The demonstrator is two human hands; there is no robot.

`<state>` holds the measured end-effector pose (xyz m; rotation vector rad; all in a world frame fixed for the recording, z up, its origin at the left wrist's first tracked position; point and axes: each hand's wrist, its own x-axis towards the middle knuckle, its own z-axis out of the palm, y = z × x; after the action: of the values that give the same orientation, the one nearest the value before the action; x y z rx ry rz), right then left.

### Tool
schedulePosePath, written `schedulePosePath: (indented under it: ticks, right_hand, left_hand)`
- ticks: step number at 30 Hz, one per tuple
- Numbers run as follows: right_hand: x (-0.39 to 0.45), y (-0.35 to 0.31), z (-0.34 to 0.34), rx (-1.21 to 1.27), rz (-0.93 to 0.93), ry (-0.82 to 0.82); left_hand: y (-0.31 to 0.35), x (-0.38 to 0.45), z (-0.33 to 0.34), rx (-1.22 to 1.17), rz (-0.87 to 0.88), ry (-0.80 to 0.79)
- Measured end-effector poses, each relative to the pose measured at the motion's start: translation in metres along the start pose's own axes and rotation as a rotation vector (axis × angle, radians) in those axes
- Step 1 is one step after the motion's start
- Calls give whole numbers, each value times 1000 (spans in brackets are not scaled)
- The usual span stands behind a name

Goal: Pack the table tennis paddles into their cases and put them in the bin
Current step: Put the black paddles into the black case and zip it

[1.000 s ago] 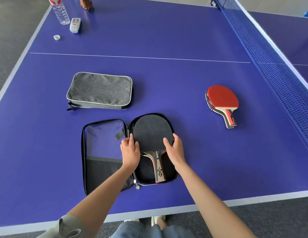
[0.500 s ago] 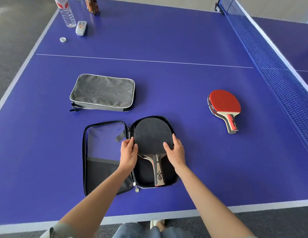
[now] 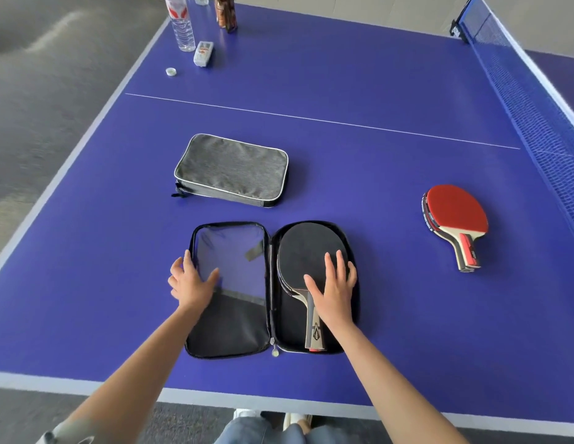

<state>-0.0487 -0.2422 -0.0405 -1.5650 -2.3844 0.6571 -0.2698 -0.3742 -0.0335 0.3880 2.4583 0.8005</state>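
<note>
A black case [image 3: 229, 334] lies unzipped and spread flat near the table's front edge. In its right half sits a black-faced paddle [image 3: 306, 248], handle toward me. My right hand [image 3: 333, 288] rests flat on that paddle with the fingers spread. At the left flap of the case, my left hand [image 3: 191, 283] has its thumb on the mesh pocket and its fingers at the outer edge. A second, grey case [image 3: 231, 169] lies zipped further back. A red-faced paddle [image 3: 455, 219] lies to the right on the blue table [image 3: 375, 187].
A net [image 3: 535, 100] runs along the right side. Two bottles [image 3: 181, 22], a small white device [image 3: 203, 53] and a bottle cap [image 3: 171, 71] stand at the far left corner. The table's front edge is close to my body. No bin is in view.
My left hand moved from the paddle's left edge out to the case's left flap. My right hand slid onto the paddle face and spread flat. The camera came closer.
</note>
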Motion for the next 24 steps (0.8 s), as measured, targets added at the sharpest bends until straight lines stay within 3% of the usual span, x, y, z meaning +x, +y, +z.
schedulePosePath:
  ticks: [4, 7, 12, 14, 17, 21, 24]
  right_hand:
    - [-1, 1, 1, 12, 2, -1]
    - [-1, 2, -2, -4, 5, -23]
    - [3, -11, -20, 3, -4, -49]
    - [5, -26, -36, 267, -26, -58]
    - [5, -48, -68, 770, 76, -226]
    - [3, -34, -87, 689, 59, -177]
    - [11, 2, -87, 697, 172, -128]
  left_hand:
    - [5, -2, -24, -307, -37, -39]
    - [18, -7, -53, -433, 96, -198]
    - [61, -27, -59, -449, 296, -467]
    - [80, -38, -44, -468, 343, -508]
    - [101, -56, -11, -492, 391, -570]
    - [116, -73, 37, -407, 465, -557]
    - [119, -77, 59, -259, 571, -496]
